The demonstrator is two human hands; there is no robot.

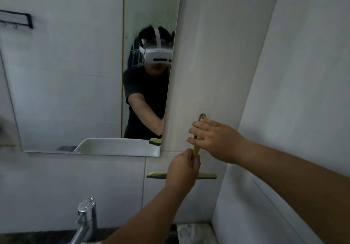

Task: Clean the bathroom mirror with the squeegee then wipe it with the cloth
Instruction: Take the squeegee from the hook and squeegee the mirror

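We see the squeegee [196,150] hanging on the wall right of the mirror [75,73], handle vertical. Left hand [182,165] fingers clamp the handle; right hand [210,139] fingers curl near its hook end.

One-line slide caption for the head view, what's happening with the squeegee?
Both hands, left hand and right hand, grip the yellow squeegee hanging on the tiled wall right of the mirror.

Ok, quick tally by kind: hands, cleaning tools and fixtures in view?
Hands: 2, left hand and right hand
Cleaning tools: 1, squeegee
Fixtures: 3, mirror, faucet, rack
Total: 6
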